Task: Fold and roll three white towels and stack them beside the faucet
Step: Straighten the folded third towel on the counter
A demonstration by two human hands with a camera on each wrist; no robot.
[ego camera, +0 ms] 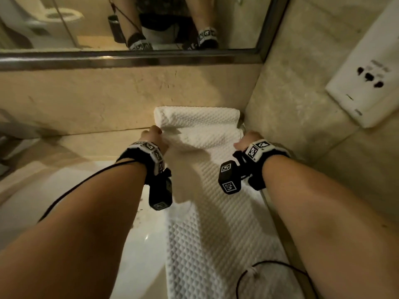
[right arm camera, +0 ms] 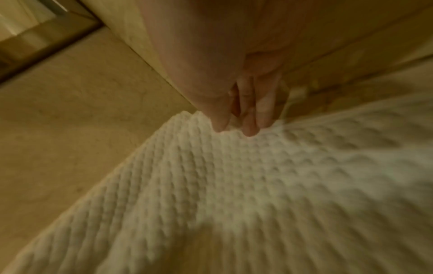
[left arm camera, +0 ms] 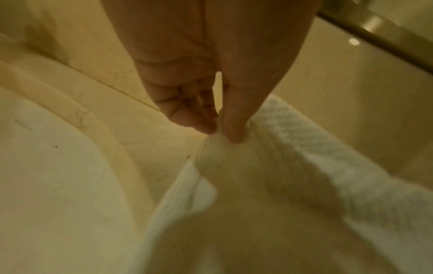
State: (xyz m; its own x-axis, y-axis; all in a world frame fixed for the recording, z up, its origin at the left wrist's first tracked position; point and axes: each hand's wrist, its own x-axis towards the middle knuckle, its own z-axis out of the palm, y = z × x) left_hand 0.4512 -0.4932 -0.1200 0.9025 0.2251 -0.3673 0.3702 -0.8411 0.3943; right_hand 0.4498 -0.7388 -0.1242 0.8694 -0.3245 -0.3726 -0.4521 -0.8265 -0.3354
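A long white waffle towel (ego camera: 216, 234) lies flat on the stone counter and runs away from me toward the back corner. A rolled white towel (ego camera: 196, 118) lies against the back wall just beyond its far end. My left hand (ego camera: 153, 137) pinches the flat towel's far left corner; the left wrist view shows thumb and fingers (left arm camera: 220, 129) closed on a raised fold of the towel (left arm camera: 281, 185). My right hand (ego camera: 244, 143) grips the far right corner, its fingertips (right arm camera: 249, 132) on the edge of the towel (right arm camera: 234, 185).
The white sink basin (ego camera: 64, 201) lies to the left of the towel. A mirror (ego camera: 129, 24) runs along the back wall. A white socket plate (ego camera: 364, 83) is on the right wall, close to my right arm. A black cable (ego camera: 269, 264) loops over the towel's near end.
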